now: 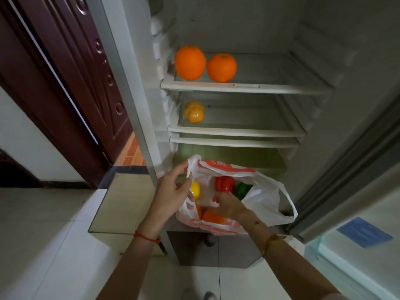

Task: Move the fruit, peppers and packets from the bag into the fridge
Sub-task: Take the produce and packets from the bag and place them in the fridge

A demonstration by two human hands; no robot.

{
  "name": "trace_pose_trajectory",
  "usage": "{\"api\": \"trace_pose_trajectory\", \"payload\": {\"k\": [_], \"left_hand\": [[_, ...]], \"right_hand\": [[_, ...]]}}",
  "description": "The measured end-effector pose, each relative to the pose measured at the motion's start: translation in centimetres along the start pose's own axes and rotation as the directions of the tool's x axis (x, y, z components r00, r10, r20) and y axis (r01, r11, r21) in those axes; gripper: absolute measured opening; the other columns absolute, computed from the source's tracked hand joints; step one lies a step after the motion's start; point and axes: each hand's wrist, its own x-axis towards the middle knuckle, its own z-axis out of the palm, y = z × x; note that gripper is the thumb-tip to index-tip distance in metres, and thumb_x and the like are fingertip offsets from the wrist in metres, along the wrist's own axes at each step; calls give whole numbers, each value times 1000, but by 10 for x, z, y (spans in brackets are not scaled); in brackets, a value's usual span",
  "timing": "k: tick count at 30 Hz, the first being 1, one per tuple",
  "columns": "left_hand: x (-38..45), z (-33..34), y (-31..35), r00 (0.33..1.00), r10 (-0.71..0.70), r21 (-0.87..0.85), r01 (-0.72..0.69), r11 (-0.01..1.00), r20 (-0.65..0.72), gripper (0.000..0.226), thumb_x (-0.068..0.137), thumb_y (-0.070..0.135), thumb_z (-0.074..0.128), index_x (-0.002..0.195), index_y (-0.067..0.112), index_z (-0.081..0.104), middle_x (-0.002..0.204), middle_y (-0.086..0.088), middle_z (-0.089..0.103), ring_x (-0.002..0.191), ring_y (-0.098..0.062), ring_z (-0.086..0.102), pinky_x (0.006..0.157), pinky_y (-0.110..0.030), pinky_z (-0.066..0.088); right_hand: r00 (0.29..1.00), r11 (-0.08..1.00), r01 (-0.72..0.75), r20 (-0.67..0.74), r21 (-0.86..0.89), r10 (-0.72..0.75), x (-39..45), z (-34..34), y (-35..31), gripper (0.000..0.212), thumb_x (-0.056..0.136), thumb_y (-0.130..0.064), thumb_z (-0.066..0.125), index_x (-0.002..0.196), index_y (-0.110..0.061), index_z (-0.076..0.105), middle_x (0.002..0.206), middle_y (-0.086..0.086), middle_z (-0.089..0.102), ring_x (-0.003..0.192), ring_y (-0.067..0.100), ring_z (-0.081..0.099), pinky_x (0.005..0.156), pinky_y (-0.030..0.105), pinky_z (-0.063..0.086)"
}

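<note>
A white and orange plastic bag [266, 191] sits at the foot of the open fridge. My left hand [171, 191] pinches the bag's left handle and holds it open. My right hand [227, 204] reaches inside the bag, its fingers touching the base of a red pepper [224, 183]. A green pepper [243, 189], a yellow fruit [195, 190] and orange fruit [211, 216] lie in the bag. Two oranges [190, 62] [221, 67] rest on the fridge's top shelf [281, 89]. A yellow-orange pepper [194, 111] lies on the second shelf [238, 131].
The fridge door [346, 213] stands open at the right. A dark red room door [71, 87] is at the left. A grey low unit [216, 250] sits under the bag, on a pale tiled floor [43, 234].
</note>
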Motion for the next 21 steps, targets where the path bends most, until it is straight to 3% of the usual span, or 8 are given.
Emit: {"api": "trace_pose_trajectory", "payload": {"k": [2, 5, 9, 13, 15, 18, 21], "left_hand": [[-3, 1, -7, 1000, -10, 30, 10, 999, 5, 48, 96, 5, 53, 141, 21, 50, 122, -6, 63, 57, -22, 71, 49, -38, 60], [-9, 1, -10, 1000, -6, 68, 5, 998, 8, 49, 95, 5, 53, 142, 20, 50, 121, -4, 66, 60, -21, 72, 55, -41, 61], [-13, 0, -10, 1000, -9, 95, 10, 995, -13, 48, 95, 6, 53, 141, 19, 50, 121, 0, 67, 58, -17, 72, 61, -36, 62], [-14, 0, -9, 1000, 2, 93, -1, 996, -16, 45, 97, 9, 54, 141, 19, 51, 117, -1, 69, 57, -15, 72, 58, -31, 61], [-13, 1, -8, 1000, -2, 93, 4, 996, -18, 45, 97, 11, 54, 142, 20, 50, 120, 0, 67, 59, -19, 72, 59, -34, 62], [-11, 1, -6, 1000, -11, 62, 12, 998, -15, 47, 97, 10, 54, 143, 20, 48, 124, -3, 65, 60, -22, 72, 57, -39, 62], [-6, 2, 2, 999, -38, -23, 38, 999, -19, 49, 97, 6, 53, 143, 21, 47, 119, -5, 63, 58, -23, 71, 50, -35, 59]], "right_hand": [[993, 993, -114, 46, 16, 113, 5, 20, 13, 46, 96, -34, 57, 136, -14, 47, 135, 9, 53, 128, 27, 49, 108, 36, 38], [981, 983, -180, 70, -29, 182, 13, 41, 27, 59, 89, -36, 63, 139, -14, 42, 141, 7, 42, 134, 29, 40, 112, 40, 32], [999, 951, -39, 25, -306, 49, 7, 48, 22, 47, 100, -36, 44, 142, -14, 41, 151, 12, 38, 139, 29, 35, 117, 37, 25], [1000, 935, 19, 26, -355, -10, 2, 50, 19, 63, 92, -57, 36, 140, -18, 46, 149, 14, 41, 140, 32, 34, 117, 42, 21], [999, 916, 24, 33, -401, -12, 1, 50, 18, 58, 94, -52, 44, 143, -22, 39, 150, 12, 38, 139, 31, 34, 116, 40, 23], [1000, 967, 29, 0, -252, -30, 4, 44, 16, 69, 87, -57, 58, 145, -29, 33, 152, 7, 33, 139, 28, 34, 116, 39, 26], [995, 995, 60, -80, 80, -54, 3, 19, 9, 91, 69, -64, 72, 142, -48, 20, 151, 3, 31, 137, 29, 37, 114, 43, 33]]}}
